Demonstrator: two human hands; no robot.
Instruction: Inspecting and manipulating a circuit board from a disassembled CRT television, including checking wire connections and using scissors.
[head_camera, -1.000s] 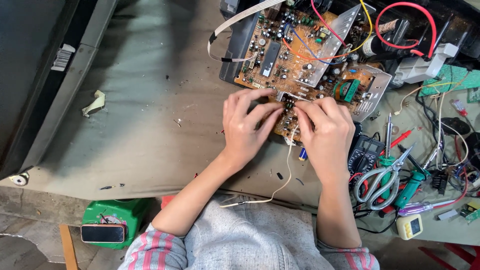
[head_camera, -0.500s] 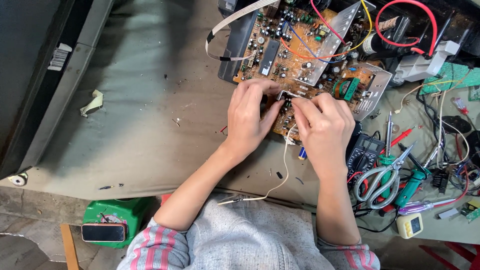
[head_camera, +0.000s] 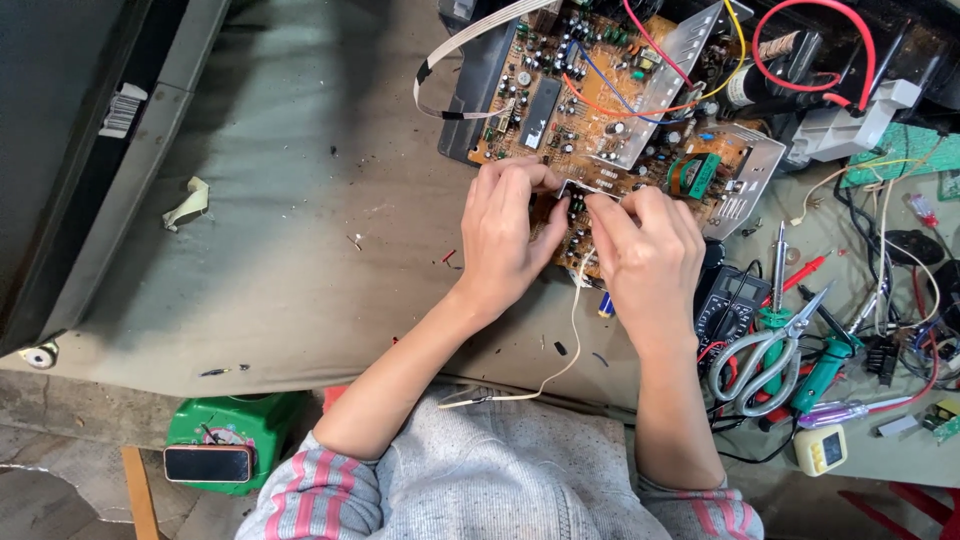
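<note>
A brown circuit board (head_camera: 600, 110) crowded with components, metal heat sinks and coloured wires lies on the grey cloth. My left hand (head_camera: 510, 235) and my right hand (head_camera: 650, 255) meet at the board's near edge. Their fingertips pinch a small dark component (head_camera: 577, 208) there. A thin white wire (head_camera: 560, 350) hangs from that spot down toward my lap. My fingers hide the part of the board under them.
Scissors (head_camera: 765, 355), a multimeter (head_camera: 728, 305), screwdrivers (head_camera: 830, 365) and tangled wires lie right of my hands. A white ribbon cable (head_camera: 450, 70) loops off the board's left. A green box (head_camera: 235, 425) with a phone sits lower left. A dark panel (head_camera: 70, 140) lies far left.
Both hands stayed at the board's near edge, fingers shifting slightly around the small component. The view moved a little.
</note>
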